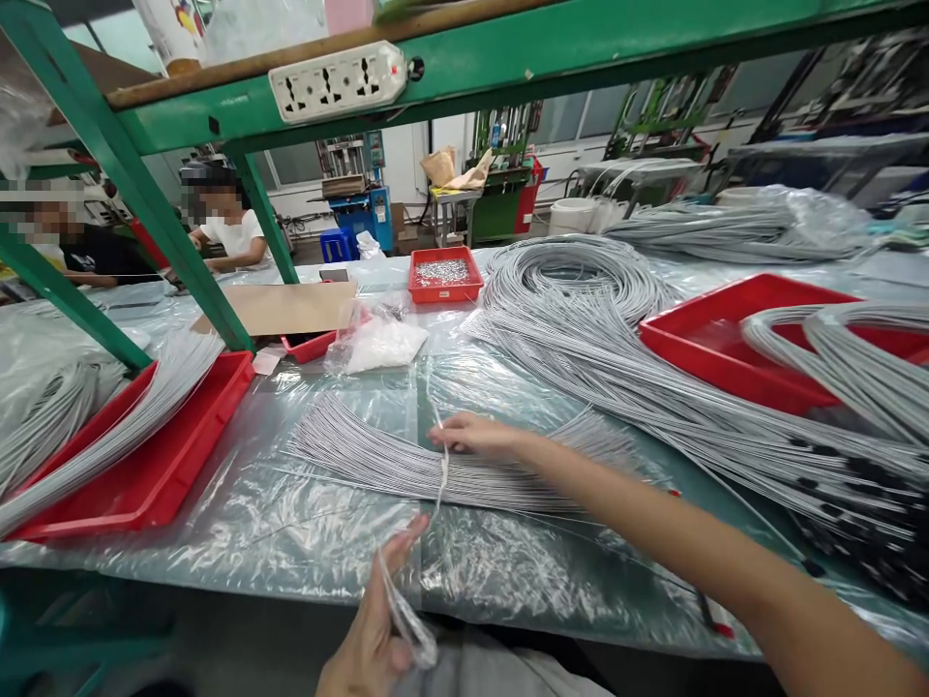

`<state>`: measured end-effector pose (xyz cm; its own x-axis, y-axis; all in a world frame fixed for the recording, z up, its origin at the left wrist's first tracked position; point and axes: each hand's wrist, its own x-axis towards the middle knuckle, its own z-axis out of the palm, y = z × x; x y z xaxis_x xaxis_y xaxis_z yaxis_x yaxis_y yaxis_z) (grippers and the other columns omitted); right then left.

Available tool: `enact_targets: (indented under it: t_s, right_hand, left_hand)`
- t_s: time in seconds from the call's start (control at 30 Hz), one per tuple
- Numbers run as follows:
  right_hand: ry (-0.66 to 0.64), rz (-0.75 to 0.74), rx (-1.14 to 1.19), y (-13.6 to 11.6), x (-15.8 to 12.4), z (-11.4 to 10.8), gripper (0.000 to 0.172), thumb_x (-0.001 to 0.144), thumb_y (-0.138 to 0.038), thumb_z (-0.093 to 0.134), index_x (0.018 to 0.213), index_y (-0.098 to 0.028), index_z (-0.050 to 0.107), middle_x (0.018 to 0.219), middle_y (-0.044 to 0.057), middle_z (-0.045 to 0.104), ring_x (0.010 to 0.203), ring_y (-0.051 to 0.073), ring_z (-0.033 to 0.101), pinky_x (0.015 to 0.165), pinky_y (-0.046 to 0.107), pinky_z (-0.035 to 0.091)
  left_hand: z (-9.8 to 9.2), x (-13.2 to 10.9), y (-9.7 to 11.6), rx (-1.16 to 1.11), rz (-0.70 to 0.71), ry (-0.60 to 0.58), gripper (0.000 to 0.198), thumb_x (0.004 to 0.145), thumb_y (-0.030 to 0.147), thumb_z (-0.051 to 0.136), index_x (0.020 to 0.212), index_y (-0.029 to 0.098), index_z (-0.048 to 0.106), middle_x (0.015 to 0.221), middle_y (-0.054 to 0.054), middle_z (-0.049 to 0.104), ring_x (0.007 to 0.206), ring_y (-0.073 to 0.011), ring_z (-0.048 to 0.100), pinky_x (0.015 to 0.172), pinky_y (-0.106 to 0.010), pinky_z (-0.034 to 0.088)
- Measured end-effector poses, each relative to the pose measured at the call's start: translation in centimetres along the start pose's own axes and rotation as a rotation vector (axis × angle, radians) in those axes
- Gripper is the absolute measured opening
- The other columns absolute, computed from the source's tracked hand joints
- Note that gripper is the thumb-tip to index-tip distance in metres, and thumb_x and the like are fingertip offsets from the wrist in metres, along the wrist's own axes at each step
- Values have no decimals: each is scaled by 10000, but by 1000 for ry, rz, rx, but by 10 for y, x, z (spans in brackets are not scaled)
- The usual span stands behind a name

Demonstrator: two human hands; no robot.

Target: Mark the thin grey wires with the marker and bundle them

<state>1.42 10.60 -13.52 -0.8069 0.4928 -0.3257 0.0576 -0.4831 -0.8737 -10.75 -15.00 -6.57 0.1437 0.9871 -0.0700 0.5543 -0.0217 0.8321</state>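
Note:
A bundle of thin grey wires [370,450] lies across the bench in front of me, fanned out at its ends. White string [445,469] crosses over the middle of the bundle. My right hand [471,434] rests over the wires, thumb and fingers pinched on the string's far part. Below the bundle, near the bench edge, my left hand [377,610] holds the near part of the same string, its loop hanging beside the palm. The fingers of that hand are fairly straight, and the string runs between them and the thumb.
Red trays [195,440] with wires stand left and right [715,334]. A large wire coil [573,276] lies behind. Small metal parts fill a red tray [444,276] beside a plastic bag [384,344]. A green shelf frame [508,63] spans overhead. Two people sit at left.

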Motion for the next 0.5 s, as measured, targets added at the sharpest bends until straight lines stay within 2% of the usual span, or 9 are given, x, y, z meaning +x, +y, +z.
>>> enact_targets:
  t_s: [0.07, 0.17, 0.2, 0.27, 0.33, 0.37, 0.43, 0.5]
  right_hand:
    - [4, -78, -105, 4, -13, 5, 141, 802, -153, 608, 695, -88, 673, 594, 18, 540, 575, 110, 431, 559, 212, 303]
    - [106, -177, -165, 7, -18, 17, 281, 858, -204, 527, 636, -104, 666, 447, -18, 403, 477, 106, 326, 532, 234, 253]
    - [138, -205, -155, 8, -17, 21, 312, 873, -211, 501, 625, -101, 655, 459, -11, 426, 483, 107, 345, 542, 235, 264]
    - [181, -249, -93, 8, -17, 28, 342, 896, -211, 455, 623, -94, 623, 553, 22, 529, 552, 115, 442, 593, 228, 313]
    - [202, -270, -8, 7, -17, 33, 346, 912, -219, 428, 640, -90, 599, 604, 45, 566, 594, 119, 495, 622, 222, 348]
    - [205, -270, 37, 6, -18, 35, 348, 918, -231, 425, 648, -88, 592, 599, 50, 563, 586, 118, 501, 618, 220, 357]
    - [198, -253, 139, 5, -19, 36, 357, 930, -255, 415, 663, -86, 580, 597, 56, 554, 569, 117, 512, 609, 219, 375]
    - [190, -205, 264, 3, -18, 36, 375, 952, -272, 372, 669, -96, 544, 581, 48, 526, 546, 117, 519, 599, 223, 396]
  left_hand:
    - [2, 1, -4, 149, -51, -73, 690, 846, 656, 309, 1414, 326, 98, 1469, -75, 134, 1359, -263, 124, 1095, -442, 181]
    - [7, 16, -6, 330, -178, -21, 572, 941, 387, 340, 1430, 310, 53, 1466, -51, 152, 1340, -185, 208, 1047, -361, 318]
    - [9, 25, -6, 388, -146, 22, 548, 951, 301, 308, 1436, 274, 55, 1462, -58, 167, 1335, -170, 221, 1040, -353, 331]
    - [12, 46, -7, 530, 38, 76, 476, 934, 156, 243, 1408, 185, 221, 1437, -73, 242, 1341, -177, 198, 1069, -385, 282]
    - [12, 67, -6, 631, 188, 125, 382, 914, 105, 246, 1210, 154, 483, 1347, -69, 395, 1325, -196, 224, 1080, -406, 238]
    - [11, 76, -4, 646, 232, 135, 331, 915, 118, 273, 1105, 153, 542, 1275, -72, 468, 1296, -205, 273, 1073, -403, 236]
    - [8, 91, 2, 621, 277, 74, 253, 921, 168, 320, 968, 155, 569, 1106, -80, 558, 1157, -213, 408, 1009, -373, 292]
    - [6, 99, 9, 544, 266, -24, 253, 930, 202, 310, 897, 145, 555, 930, -85, 566, 946, -204, 471, 874, -342, 345]
